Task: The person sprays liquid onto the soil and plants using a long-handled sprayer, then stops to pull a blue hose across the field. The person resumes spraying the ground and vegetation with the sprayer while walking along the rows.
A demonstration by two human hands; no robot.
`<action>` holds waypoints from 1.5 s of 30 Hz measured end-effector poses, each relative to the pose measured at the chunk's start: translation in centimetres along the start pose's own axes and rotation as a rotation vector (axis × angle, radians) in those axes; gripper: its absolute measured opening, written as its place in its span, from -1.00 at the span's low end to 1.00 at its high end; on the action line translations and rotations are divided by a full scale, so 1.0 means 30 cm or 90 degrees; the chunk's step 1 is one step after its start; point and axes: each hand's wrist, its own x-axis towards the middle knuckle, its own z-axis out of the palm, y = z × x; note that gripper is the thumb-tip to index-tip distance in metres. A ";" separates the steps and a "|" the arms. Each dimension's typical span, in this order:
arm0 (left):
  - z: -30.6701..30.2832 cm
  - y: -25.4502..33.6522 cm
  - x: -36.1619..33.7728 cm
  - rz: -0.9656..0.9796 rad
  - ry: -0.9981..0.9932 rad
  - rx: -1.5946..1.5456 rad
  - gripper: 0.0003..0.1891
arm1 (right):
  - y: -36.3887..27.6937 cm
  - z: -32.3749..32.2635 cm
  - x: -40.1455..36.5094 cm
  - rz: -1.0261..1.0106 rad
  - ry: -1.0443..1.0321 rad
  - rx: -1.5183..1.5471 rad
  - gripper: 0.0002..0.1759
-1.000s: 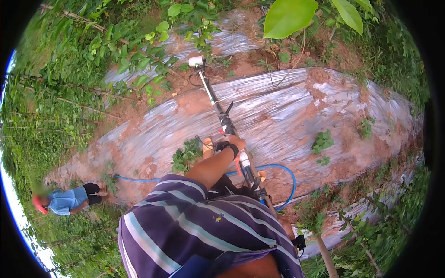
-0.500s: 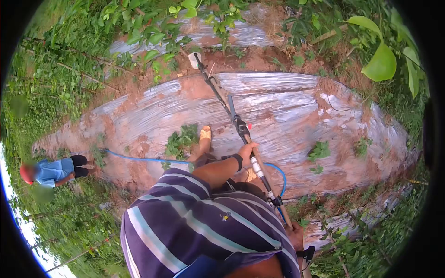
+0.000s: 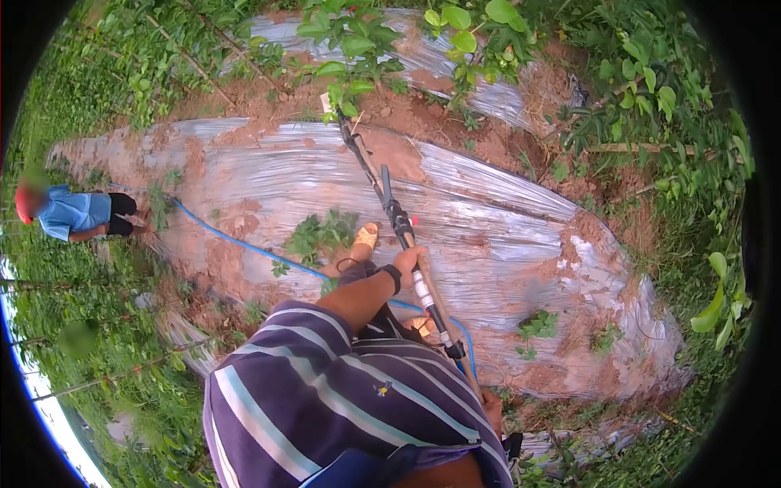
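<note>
The left hand [image 3: 409, 262] is closed around the middle of a long, thin pole [image 3: 366, 163]; the right hand [image 3: 490, 403] grips its near end, partly hidden by a striped shirt [image 3: 325, 390]. The pole slants far-left across a raised bed covered in wrinkled, shiny silver plastic sheet [image 3: 504, 236], its tip among leaves. A blue hose [image 3: 236, 241] crosses red soil [image 3: 423, 114] to the left. A sandalled foot [image 3: 365, 236] stands beside a small plant [image 3: 320, 233]. Another person [image 3: 73, 211] crouches far left.

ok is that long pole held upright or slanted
Slanted: left hand grips the pole mid-shaft, right hand its near end, and its tip reaches forward over the plastic-covered bed.
</note>
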 end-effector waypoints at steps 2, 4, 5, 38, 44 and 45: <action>-0.013 0.118 0.036 0.016 -0.002 -0.012 -0.76 | -0.086 0.033 0.066 -0.009 -0.013 -0.011 -0.81; -0.028 0.232 0.069 0.033 -0.012 -0.001 -0.77 | -0.178 0.077 0.125 -0.014 -0.029 -0.024 -0.82; -0.038 0.290 0.082 0.048 -0.022 0.019 -0.78 | -0.225 0.102 0.152 -0.005 -0.024 -0.041 -0.82; -0.301 0.706 0.044 -0.075 0.029 0.074 -0.76 | -0.580 0.612 0.092 -0.019 0.102 -0.041 -0.83; -0.319 0.689 0.002 -0.014 0.023 0.145 -0.82 | -0.343 0.725 0.016 -0.123 0.154 0.054 -0.83; -0.336 0.673 0.030 -0.028 0.014 0.144 -0.83 | -0.325 0.733 0.008 -0.126 0.160 0.064 -0.83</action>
